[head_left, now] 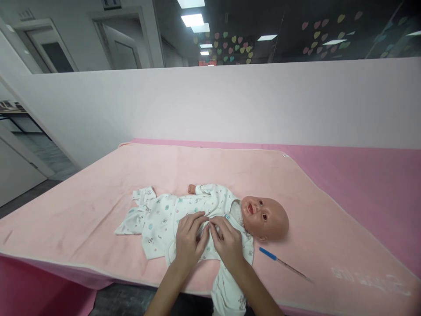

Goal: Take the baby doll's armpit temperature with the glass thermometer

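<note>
A baby doll [265,218] lies on its back, head to the right, dressed in a white patterned baby shirt [164,219]. My left hand [191,237] and my right hand [227,240] meet over the doll's chest. Both pinch the shirt's front edge, fingertips close together; a fastening between them is too small to make out. One sleeve [226,289] hangs over the table's near edge beneath my right forearm. The doll's far hand [191,189] shows at its cuff. Trousers or leg pieces [131,220] reach out to the left.
A thin glass-like thermometer with a blue end [268,253] lies right of the doll, near its head. The peach blanket [98,193] covers the pink table surface [362,175]. A white wall [230,105] stands behind, with dark glass above it.
</note>
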Tool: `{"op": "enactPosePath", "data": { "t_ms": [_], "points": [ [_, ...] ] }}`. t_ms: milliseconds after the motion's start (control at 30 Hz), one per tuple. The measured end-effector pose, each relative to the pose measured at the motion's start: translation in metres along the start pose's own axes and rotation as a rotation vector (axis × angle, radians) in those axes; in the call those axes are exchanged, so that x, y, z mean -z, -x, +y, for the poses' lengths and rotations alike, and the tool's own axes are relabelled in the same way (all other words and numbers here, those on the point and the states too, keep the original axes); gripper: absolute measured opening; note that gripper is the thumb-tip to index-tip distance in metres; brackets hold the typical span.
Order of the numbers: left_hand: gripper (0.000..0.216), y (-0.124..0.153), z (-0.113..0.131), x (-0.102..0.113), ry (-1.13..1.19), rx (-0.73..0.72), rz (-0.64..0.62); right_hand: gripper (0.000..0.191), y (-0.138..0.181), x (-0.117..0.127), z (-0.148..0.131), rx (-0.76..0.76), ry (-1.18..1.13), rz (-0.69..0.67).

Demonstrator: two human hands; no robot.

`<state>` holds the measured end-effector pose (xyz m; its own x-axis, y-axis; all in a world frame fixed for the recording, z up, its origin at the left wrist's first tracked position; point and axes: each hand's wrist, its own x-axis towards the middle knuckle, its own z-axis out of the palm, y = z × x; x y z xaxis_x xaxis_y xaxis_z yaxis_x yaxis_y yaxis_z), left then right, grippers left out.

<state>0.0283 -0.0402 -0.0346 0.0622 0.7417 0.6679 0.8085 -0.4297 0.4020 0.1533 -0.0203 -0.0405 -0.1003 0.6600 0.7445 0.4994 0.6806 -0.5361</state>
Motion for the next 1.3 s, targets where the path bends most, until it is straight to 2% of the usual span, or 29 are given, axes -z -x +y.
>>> {"op": "enactPosePath", "data": {
  "t_ms": [300,500,933,1300],
  "points": [
    [0.022,-0.003,0.001,0.000,-0.111,-0.007,-0.133,0.018,0.000,-0.001,0.001,-0.030,0.001,-0.025],
    [0.018,-0.004,0.002,-0.001,-0.109,0.011,-0.142,0.018,0.001,-0.001,0.000,-0.033,-0.011,-0.032],
    [0.019,-0.004,-0.002,0.006,0.128,0.109,-0.169,0.020,-0.001,0.001,0.000,0.003,-0.041,-0.021],
    [0.019,-0.005,-0.001,0.023,0.372,0.150,-0.187,0.017,0.000,0.002,-0.001,-0.048,-0.025,0.003]
  ]
}}
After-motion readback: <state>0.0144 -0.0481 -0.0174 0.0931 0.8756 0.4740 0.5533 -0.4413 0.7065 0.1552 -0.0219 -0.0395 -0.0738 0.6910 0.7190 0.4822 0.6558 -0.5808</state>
